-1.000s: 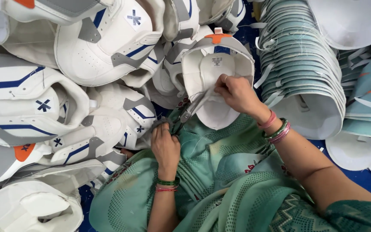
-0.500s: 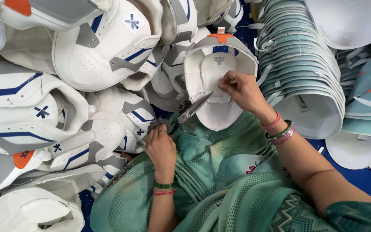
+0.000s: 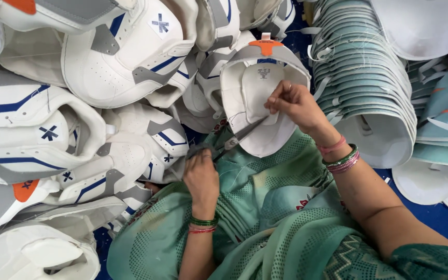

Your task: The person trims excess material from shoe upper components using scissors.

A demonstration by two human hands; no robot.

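Two hands work over your lap. Your left hand (image 3: 201,173) is closed around the handles of a pair of scissors (image 3: 237,139), whose blades angle up and to the right onto the white shoe upper (image 3: 263,101). Your right hand (image 3: 295,103) pinches the inner lining of that upper between thumb and fingertips. The upper lies open side up against your green garment (image 3: 265,207), its orange tab (image 3: 265,46) pointing away from you. Left of it sits a heap of white uppers with blue and grey trim (image 3: 79,103). Right of it, just beside your right wrist, stands a stack of pale green insole pieces (image 3: 369,78).
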